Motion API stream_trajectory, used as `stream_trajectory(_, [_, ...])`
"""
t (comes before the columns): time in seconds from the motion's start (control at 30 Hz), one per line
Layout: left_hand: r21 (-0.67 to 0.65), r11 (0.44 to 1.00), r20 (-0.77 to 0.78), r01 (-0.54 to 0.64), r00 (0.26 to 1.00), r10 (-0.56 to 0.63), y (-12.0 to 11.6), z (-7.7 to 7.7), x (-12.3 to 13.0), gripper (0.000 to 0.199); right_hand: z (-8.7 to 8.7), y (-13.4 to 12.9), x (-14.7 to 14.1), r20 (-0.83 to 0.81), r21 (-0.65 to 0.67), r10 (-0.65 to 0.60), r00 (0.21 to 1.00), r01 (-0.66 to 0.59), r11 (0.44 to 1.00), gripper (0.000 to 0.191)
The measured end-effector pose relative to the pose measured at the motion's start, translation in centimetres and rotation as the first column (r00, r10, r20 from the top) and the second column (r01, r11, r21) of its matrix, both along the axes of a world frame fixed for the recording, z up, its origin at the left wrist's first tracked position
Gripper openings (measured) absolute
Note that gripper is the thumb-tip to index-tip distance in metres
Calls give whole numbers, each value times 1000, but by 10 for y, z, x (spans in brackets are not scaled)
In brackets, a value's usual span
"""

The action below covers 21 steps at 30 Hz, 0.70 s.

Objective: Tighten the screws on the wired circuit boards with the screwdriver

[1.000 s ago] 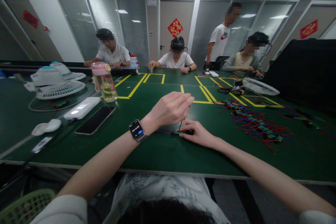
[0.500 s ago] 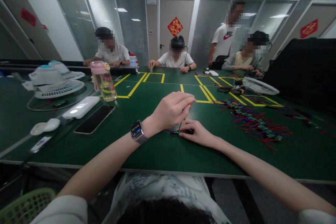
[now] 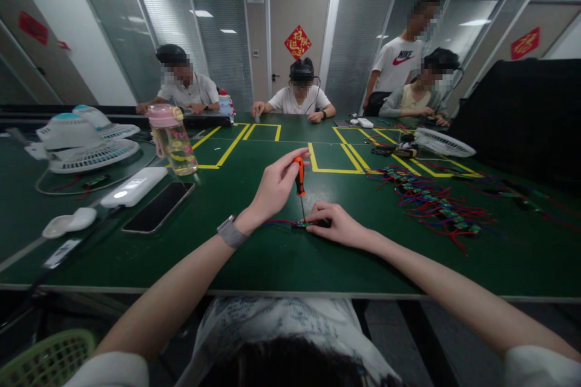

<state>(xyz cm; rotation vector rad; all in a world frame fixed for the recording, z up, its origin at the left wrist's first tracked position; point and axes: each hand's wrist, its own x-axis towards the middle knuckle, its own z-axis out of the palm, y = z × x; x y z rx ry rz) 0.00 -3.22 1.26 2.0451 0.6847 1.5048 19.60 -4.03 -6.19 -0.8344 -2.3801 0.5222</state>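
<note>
Apparently, screwdriver (image 3: 300,178) tip on circuit board (image 3: 300,225), left hand (image 3: 278,184) above.

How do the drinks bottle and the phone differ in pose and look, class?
The bottle stands on its base, while the phone lies flat. The bottle is see-through with a pink lid; the phone has a dark screen. Both rest on the green table.
</note>
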Motion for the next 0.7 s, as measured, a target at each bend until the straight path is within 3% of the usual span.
stream_trajectory(0.07, [-103, 993, 60, 54, 997, -48, 3, 0, 1, 31, 0, 0, 0, -1, -3, -2, 1000, 2, 1000, 20])
stream_trajectory(0.13, [-91, 996, 57, 16, 998, -11, 3, 0, 2, 25, 0, 0, -1, -2, -8, -3, 1000, 3, 1000, 19])
stream_trajectory(0.33, [245, 952, -127, -185, 967, 221, -10, 7, 5, 23, -3, 1, -1, -22, -1, -1, 1000, 1, 1000, 19])
stream_trajectory(0.4, [231, 963, -151, -138, 973, 175, -15, 11, 8, 29, -3, 1, 0, -22, 1, -2, 1000, 2, 1000, 19])
stream_trajectory(0.5, [66, 997, -146, -26, 989, 35, -19, 15, 13, 30, -2, 0, 0, -15, -9, -3, 1000, 3, 1000, 19])
stream_trajectory(0.57, [42, 999, -147, 0, 989, 6, -21, 16, 14, 26, -1, 0, -1, -9, -14, -3, 1000, 3, 1000, 19])
stream_trajectory(0.7, [250, 949, -162, -191, 958, 235, -29, 10, 13, 19, -1, 0, -1, 0, 7, -12, 1000, 12, 1000, 19])
